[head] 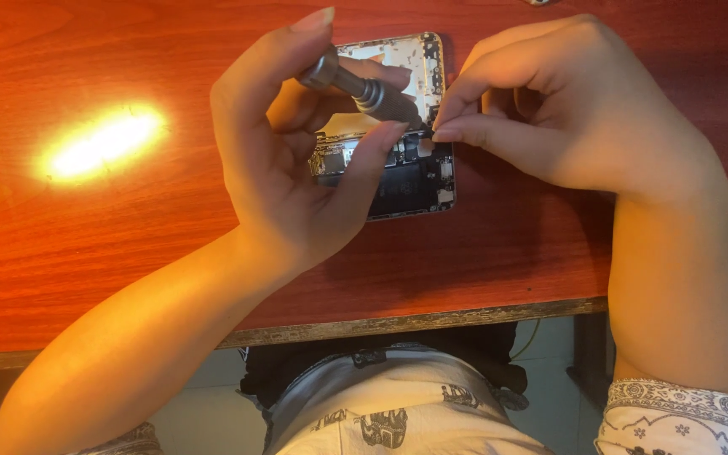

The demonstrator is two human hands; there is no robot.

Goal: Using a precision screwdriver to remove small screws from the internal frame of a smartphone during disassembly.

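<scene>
The reddish-brown wooden surface (128, 253) filled most of the frame, with a bright patch of glare at its upper left. At upper centre lay the opened silver phone housing with its dark circuit boards exposed (398, 168). My left hand (297, 168) was clamped around a grey metal screwdriver handle (355, 84) tilted over it. My right hand (549, 109) pinched its fingertips together at the housing's right edge.

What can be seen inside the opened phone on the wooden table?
Inside the opened grey phone a dark battery and small circuit parts show. The left hand with its grey metal screwdriver and the right hand cover the middle.
</scene>
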